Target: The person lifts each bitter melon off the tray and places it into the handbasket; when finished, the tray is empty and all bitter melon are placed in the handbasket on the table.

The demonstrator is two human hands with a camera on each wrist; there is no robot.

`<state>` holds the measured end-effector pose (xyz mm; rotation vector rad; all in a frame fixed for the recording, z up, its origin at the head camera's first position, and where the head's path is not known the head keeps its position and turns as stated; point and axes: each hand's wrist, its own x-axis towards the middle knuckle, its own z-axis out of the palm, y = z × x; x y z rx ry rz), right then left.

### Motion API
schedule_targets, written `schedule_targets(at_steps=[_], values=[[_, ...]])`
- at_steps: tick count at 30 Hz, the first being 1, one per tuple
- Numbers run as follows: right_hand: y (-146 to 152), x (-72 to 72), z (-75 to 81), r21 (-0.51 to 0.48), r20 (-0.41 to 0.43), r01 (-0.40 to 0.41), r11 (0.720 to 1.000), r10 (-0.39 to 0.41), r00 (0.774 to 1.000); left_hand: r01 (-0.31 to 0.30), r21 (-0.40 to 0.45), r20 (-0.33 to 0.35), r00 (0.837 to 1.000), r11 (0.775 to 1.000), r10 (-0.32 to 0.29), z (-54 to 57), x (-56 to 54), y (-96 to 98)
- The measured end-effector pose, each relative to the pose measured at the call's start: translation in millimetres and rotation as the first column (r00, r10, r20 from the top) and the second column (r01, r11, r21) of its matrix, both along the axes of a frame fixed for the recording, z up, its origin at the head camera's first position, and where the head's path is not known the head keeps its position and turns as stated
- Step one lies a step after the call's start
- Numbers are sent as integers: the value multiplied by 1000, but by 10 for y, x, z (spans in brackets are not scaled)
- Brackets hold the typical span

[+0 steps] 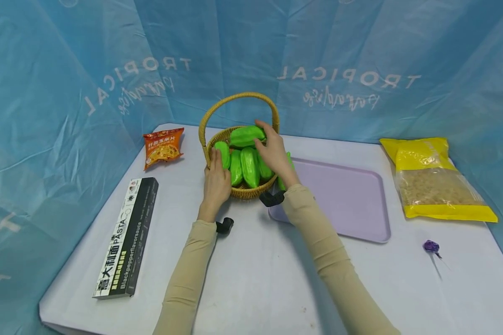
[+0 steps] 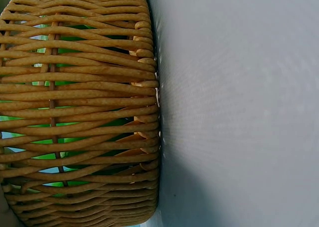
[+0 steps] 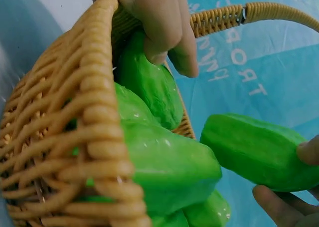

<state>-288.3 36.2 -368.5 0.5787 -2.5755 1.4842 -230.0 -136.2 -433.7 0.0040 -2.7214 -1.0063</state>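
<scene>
A wicker basket [image 1: 246,193] with a tall arched handle holds several green starfruit [image 1: 249,166]. My left hand [image 1: 217,182] grips its left rim; in the right wrist view, the left fingers [image 3: 164,32] curl over the edge beside one starfruit [image 3: 149,80]. Close up in the left wrist view is the woven basket wall [image 2: 84,100], green showing through its gaps. My right hand [image 1: 272,151] pinches another starfruit [image 3: 254,152] between thumb and fingers, above the others at the back of the basket. More green [image 1: 290,160] shows behind the right wrist, partly hidden.
A lilac tray [image 1: 343,200] lies right of the basket. Farther right are a yellow bag of pasta [image 1: 440,186] and a small purple-wrapped lollipop [image 1: 431,246]. On the left lie an orange snack packet [image 1: 163,146] and a long pasta box [image 1: 127,237]. Blue curtains [image 1: 243,51] surround the table.
</scene>
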Motion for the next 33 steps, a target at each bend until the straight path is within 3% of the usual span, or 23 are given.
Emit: schedule_targets(at_steps=[5,13,17,25,33], values=[[-75,-23,-47,-65,17,15,998,-14,1000,-7,-5,7,1000,1000,7,-16,-8,3],[-113,-45,-50,-87,11,23,996,-22,1000,-6,-9,8,1000,1000,6,-18,-16,5],[-119,-44,-48,-42,38,-5,999,6,999,-5,-12,1,1000,1000,5,-9,-6,-4],[-98,-46,-80,168,118,-95,981,75,990,-10,-13,21,1000,1000,10,-8,-1,-5],[-42,-6,-78,157,90,-96,983,82,993,-18,-16,32,999,1000,19,3,-4,-4]])
